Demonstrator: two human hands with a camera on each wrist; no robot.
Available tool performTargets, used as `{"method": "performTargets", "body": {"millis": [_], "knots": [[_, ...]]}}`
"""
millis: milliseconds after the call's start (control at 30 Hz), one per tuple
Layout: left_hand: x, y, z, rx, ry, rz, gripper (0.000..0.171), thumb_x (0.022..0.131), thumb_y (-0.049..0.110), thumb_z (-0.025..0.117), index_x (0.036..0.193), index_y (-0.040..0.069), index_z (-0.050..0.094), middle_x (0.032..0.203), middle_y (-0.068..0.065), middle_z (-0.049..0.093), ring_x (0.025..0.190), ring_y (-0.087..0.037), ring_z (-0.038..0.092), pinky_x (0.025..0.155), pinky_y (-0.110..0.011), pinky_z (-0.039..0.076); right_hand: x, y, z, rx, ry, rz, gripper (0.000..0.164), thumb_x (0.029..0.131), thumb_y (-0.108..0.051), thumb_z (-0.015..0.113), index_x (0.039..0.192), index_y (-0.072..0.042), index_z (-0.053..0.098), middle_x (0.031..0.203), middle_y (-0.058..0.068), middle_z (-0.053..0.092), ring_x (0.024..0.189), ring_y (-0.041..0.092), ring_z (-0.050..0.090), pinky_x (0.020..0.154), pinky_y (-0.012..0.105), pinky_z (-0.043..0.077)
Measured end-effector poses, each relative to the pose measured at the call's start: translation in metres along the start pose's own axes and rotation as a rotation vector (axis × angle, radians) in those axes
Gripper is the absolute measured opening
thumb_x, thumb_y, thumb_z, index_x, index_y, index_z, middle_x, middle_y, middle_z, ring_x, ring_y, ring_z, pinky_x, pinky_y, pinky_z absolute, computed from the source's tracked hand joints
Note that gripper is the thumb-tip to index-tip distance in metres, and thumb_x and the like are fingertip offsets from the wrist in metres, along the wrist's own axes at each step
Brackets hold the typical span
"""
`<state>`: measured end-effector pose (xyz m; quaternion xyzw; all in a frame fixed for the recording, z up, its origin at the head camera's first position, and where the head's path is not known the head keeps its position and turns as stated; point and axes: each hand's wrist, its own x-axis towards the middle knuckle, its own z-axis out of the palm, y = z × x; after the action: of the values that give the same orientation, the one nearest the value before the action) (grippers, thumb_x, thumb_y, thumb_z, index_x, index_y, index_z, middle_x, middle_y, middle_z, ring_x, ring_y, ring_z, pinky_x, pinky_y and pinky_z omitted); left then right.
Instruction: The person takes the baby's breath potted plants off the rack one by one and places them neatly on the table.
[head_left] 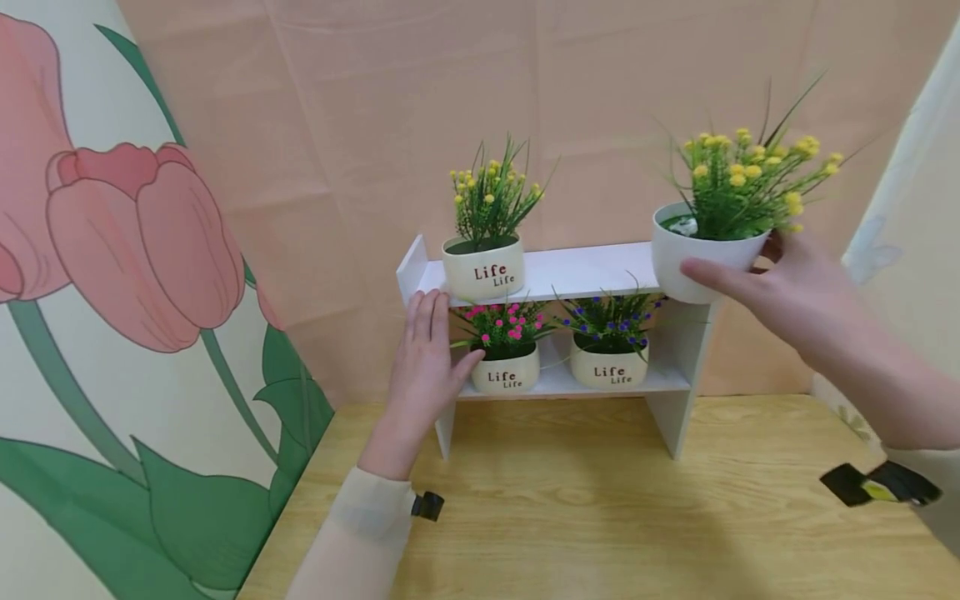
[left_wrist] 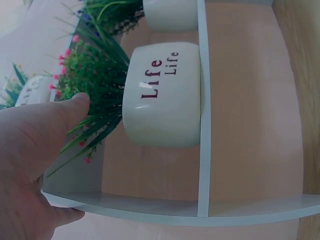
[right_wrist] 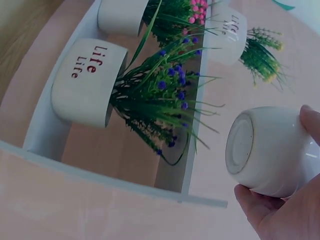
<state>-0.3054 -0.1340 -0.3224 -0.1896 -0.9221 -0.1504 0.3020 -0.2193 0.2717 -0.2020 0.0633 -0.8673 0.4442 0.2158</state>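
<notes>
Pink backdrop (head_left: 375, 100) and wooden tabletop (head_left: 562, 517): potted flowers on a white shelf (head_left: 588, 271)

Shelf stands near the tabletop's back edge, its uprights carrying two boards. On the upper board, by its left end, sits one yellow-flowered pot (head_left: 483, 268). On the lower board, a pink-flowered pot (head_left: 506, 372) stands left of a blue-flowered pot (head_left: 609, 368); lettering on all three faces the front edge, presumably for reading. Right hand (head_left: 810, 287) is clamped on a second yellow-flowered pot (head_left: 697, 250), thumb in front and fingers behind, a grip that probably spares the blooms. This pot is held above the upper board's right end, its base clear of the board in the right wrist view. Left hand (head_left: 423, 367) has straight fingers close together, thumb apart, touching the shelf's upper left front corner, perhaps to steady it.
</notes>
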Motion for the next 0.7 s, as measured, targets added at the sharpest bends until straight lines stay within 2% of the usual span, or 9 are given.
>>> {"method": "performTargets", "body": {"millis": [167, 267, 467, 600, 700], "knots": [[0.000, -0.001, 0.001, 0.002, 0.012, 0.006, 0.104, 0.102, 0.045, 0.080, 0.173, 0.000, 0.019, 0.177, -0.018, 0.023, 0.169, -0.036, 0.007, 0.137, -0.039, 0.006, -0.011, 0.009, -0.010, -0.070, 0.024, 0.030, 0.071, 0.100, -0.050, 0.081, 0.161, -0.040, 0.046, 0.148, 0.001, 0.059, 0.120, 0.006, 0.055, 0.081, 0.013, 0.044], [0.000, -0.001, 0.001, 0.001, 0.013, 0.007, 0.104, 0.102, 0.045, 0.080, 0.173, 0.001, 0.019, 0.177, -0.018, 0.023, 0.169, -0.035, 0.007, 0.137, -0.039, 0.007, -0.016, 0.015, -0.016, -0.092, 0.035, 0.046, 0.074, 0.100, -0.051, 0.081, 0.163, -0.045, 0.043, 0.148, 0.001, 0.059, 0.117, 0.002, 0.054, 0.079, 0.012, 0.043], [-0.001, -0.002, 0.002, 0.002, 0.016, 0.011, 0.104, 0.102, 0.045, 0.080, 0.173, 0.001, 0.019, 0.177, -0.018, 0.024, 0.169, -0.036, 0.007, 0.137, -0.039, 0.007, -0.025, 0.027, -0.025, -0.035, 0.037, 0.032, 0.087, 0.100, -0.038, 0.085, 0.168, -0.053, 0.032, 0.156, -0.005, 0.054, 0.123, 0.004, 0.054, 0.077, 0.006, 0.044], [-0.001, -0.002, 0.002, 0.011, 0.015, 0.008, 0.103, 0.102, 0.046, 0.080, 0.173, 0.001, 0.019, 0.177, -0.018, 0.023, 0.169, -0.035, 0.007, 0.137, -0.039, 0.007, -0.031, 0.040, -0.028, -0.005, 0.051, 0.020, 0.087, 0.100, -0.029, 0.086, 0.169, -0.047, 0.035, 0.157, -0.008, 0.052, 0.127, 0.005, 0.052, 0.078, 0.004, 0.044], [0.000, -0.001, 0.002, 0.016, 0.010, 0.003, 0.104, 0.103, 0.047, 0.079, 0.173, 0.001, 0.018, 0.177, -0.017, 0.022, 0.169, -0.034, 0.006, 0.137, -0.039, 0.007, -0.034, 0.051, -0.031, 0.062, 0.065, 0.003, 0.085, 0.100, -0.017, 0.085, 0.167, -0.042, 0.040, 0.156, -0.013, 0.053, 0.134, 0.002, 0.051, 0.081, 0.002, 0.046]]}}
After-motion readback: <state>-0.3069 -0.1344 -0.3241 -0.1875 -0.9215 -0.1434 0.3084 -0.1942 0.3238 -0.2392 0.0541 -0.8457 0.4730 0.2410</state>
